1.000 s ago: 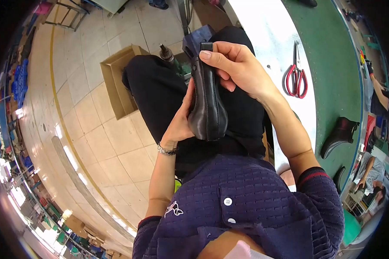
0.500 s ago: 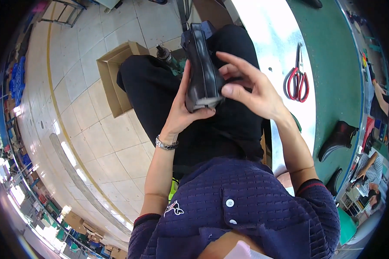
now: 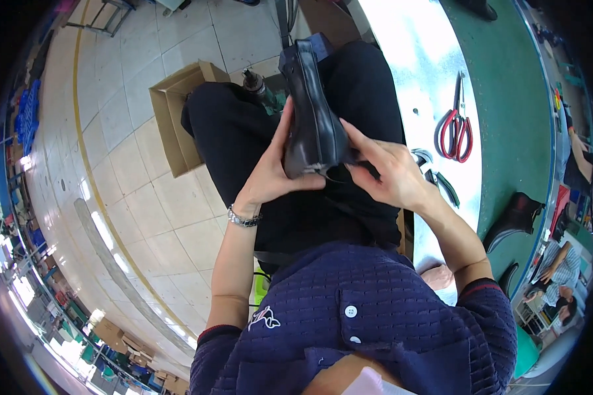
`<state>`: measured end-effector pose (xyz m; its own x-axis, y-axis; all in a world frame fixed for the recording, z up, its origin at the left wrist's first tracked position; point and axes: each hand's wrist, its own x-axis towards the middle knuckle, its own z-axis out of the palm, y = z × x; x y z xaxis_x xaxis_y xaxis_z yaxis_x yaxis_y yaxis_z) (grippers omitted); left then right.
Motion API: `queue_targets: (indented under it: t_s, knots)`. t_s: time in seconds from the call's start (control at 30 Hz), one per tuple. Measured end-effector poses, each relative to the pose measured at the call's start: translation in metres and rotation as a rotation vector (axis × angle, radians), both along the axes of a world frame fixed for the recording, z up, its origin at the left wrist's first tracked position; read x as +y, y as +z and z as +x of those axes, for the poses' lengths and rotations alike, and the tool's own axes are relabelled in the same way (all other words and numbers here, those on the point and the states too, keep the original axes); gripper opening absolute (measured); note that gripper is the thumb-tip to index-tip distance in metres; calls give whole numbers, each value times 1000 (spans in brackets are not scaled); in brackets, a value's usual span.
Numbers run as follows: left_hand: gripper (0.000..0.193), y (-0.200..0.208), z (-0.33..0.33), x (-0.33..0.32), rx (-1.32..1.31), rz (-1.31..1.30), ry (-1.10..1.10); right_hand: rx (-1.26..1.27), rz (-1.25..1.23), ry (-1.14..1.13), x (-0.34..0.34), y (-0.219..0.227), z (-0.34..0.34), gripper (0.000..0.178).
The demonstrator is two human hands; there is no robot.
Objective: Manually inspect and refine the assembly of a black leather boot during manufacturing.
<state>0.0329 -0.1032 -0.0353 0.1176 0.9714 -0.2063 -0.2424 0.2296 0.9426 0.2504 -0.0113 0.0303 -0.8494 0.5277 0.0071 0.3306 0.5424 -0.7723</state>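
Observation:
A black leather boot [image 3: 316, 115] is held over my lap, its long seam facing up. My left hand [image 3: 277, 168] is closed round its left side, with the thumb across the near end. On the right side of that end, my right hand [image 3: 389, 171] grips the boot's edge between thumb and fingers; the fingertips are partly hidden. Red-handled scissors [image 3: 456, 135] lie on the pale bench to the right. A dark curved hand tool [image 3: 445, 186] lies just beyond my right wrist, partly covered by it.
The pale bench [image 3: 422, 59] runs along my right side, beside a green surface [image 3: 501, 131] bearing several dark boots [image 3: 517, 220]. An open cardboard box [image 3: 171, 125] sits on the tiled floor beside my left knee. A dark-topped tool [image 3: 255, 82] stands between my knees.
My right hand has come down and closed on the near right edge of the boot. The boot has tilted slightly, and the curved tool on the bench has come into sight.

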Motion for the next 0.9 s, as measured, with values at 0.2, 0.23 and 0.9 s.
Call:
queue_targets:
  t_s: [0.2, 0.23, 0.9]
  knots:
    - [133, -1, 22, -7, -332, -27, 176, -6, -543, 23, 0, 12, 29, 75]
    - [127, 2, 32, -3, -294, -140, 298, -23, -657, 93, 2, 17, 33, 79]
    - [102, -35, 86, 4, 117, 41, 416, -901, -356, -61, 27, 58, -16, 37]
